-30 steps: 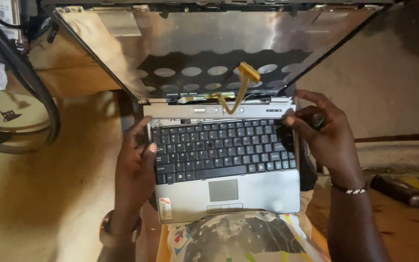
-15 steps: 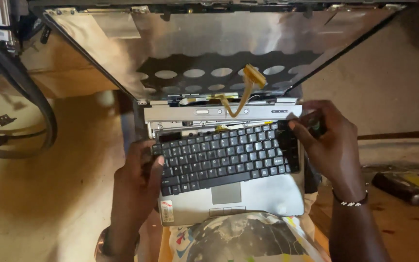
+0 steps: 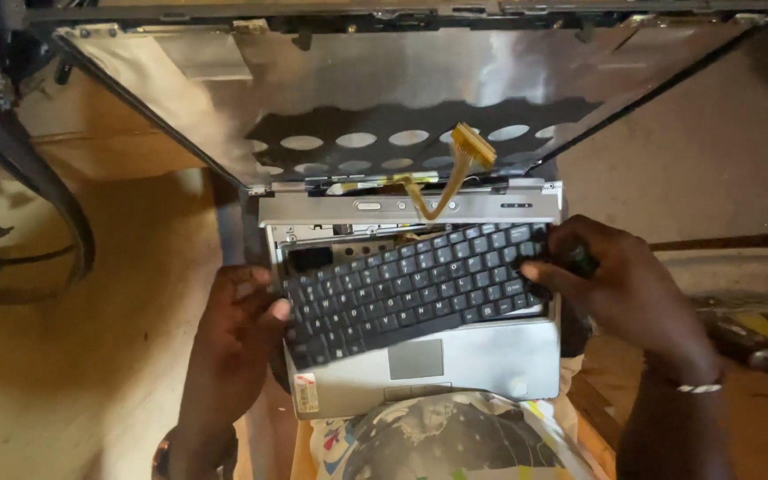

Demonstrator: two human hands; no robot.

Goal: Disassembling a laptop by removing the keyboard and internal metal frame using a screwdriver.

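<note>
My left hand (image 3: 233,342) grips the left edge of the black keyboard (image 3: 415,289), my right hand (image 3: 620,289) pinches its right end; keyboard sits tilted, lifted off the silver laptop base (image 3: 482,364). Yellow ribbon cable (image 3: 451,173) curls up by the hinge, 1 end loose, I think. Screenless lid (image 3: 402,80) stands open behind.

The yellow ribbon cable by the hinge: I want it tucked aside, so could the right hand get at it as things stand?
Probably yes, once freed. The ribbon cable stands bare above the silver hinge strip with nothing covering it, just beyond the right hand. That hand now grips the lifted keyboard.
</note>
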